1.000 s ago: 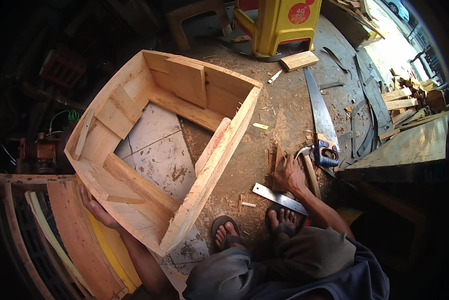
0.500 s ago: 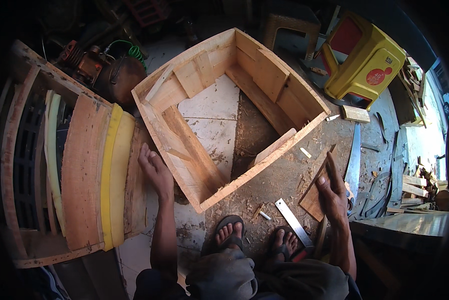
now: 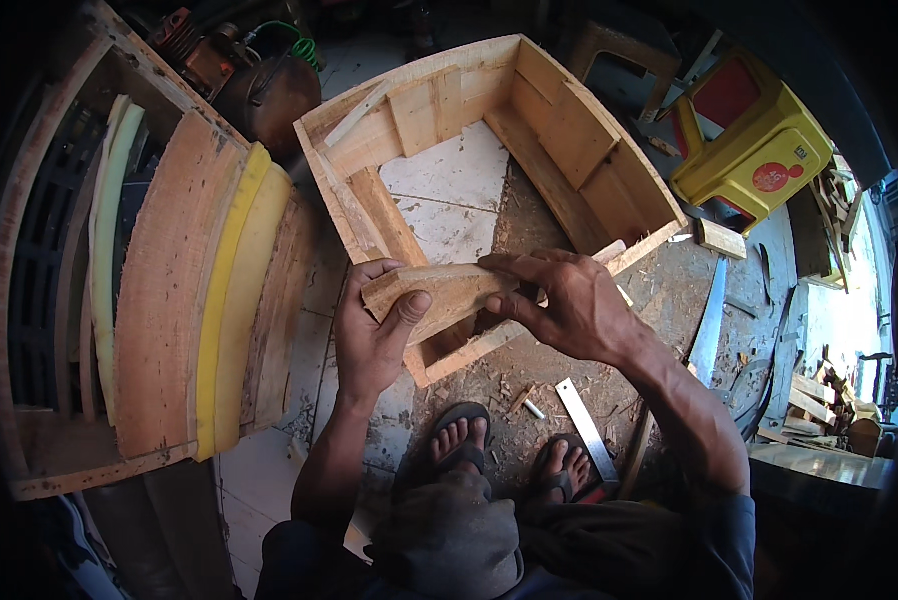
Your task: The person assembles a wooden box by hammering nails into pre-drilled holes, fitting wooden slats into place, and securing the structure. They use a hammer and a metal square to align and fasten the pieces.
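Between both hands I hold a short wooden board (image 3: 447,296), raised in front of the near corner of an open wooden frame (image 3: 559,110). My left hand (image 3: 377,325) grips the board's left end, thumb across its near face. At the other end, the fingers of my right hand (image 3: 574,300) bend over the top edge and the thumb presses the face. The frame has plank walls and no bottom, so the tiled floor shows through it. Behind the board and hands, part of the frame's near corner is hidden.
On the left stands a wooden piece with slats and yellow padding (image 3: 239,300). A metal square (image 3: 587,425) lies by my right foot, a handsaw (image 3: 709,325) farther right. A yellow plastic stool (image 3: 754,140) lies tipped at the back right. Shavings litter the floor.
My right hand has lifted the board from the floor area at right to the middle. The left hand has left the frame's left side and now grips the board too.
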The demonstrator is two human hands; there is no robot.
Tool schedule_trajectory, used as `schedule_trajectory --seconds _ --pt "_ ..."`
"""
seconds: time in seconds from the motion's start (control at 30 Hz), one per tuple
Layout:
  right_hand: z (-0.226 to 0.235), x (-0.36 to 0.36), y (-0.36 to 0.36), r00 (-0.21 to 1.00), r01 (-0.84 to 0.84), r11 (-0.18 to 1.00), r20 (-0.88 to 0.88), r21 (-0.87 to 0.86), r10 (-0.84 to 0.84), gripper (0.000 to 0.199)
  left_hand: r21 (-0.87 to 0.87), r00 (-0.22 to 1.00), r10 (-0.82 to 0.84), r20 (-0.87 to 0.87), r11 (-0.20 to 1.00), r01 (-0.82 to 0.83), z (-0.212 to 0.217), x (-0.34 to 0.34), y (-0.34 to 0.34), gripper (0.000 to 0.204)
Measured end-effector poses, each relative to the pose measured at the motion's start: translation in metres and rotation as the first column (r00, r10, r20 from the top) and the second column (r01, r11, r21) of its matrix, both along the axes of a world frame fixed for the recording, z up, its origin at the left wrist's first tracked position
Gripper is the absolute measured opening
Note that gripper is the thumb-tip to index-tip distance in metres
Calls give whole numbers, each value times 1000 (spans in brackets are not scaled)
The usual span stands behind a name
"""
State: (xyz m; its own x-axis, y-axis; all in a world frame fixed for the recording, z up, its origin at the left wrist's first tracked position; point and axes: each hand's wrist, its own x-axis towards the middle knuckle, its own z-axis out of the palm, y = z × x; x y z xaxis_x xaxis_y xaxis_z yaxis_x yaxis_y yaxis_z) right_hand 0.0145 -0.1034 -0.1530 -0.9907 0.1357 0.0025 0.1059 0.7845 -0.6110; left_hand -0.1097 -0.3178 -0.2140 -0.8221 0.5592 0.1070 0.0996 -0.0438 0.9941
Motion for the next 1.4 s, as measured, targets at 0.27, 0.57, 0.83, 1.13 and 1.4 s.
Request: schedule_trajectory --seconds 0.27,0.57,0.83,1.13,1.4 --pt "-44 -26 15 977 -187 967 66 -173 201 61 -311 971 91 -219 937 -158 -19 6 16 48" --pt "-54 -33 11 908 -253 952 296 -173 295 51 -498 773 -172 -610 842 -206 -6 -1 12 36" --pt "-54 -43 15 923 -269 943 229 -194 311 41 -575 783 -219 -583 791 -207 -17 -11 3 30" --pt "-65 -45 23 904 -224 927 291 -302 313 40 -607 697 -315 -644 765 -215 -21 -18 6 31" --pt "-52 -49 17 887 -194 938 357 -287 293 39 -646 743 -396 -540 760 -65 -20 -36 1 35"
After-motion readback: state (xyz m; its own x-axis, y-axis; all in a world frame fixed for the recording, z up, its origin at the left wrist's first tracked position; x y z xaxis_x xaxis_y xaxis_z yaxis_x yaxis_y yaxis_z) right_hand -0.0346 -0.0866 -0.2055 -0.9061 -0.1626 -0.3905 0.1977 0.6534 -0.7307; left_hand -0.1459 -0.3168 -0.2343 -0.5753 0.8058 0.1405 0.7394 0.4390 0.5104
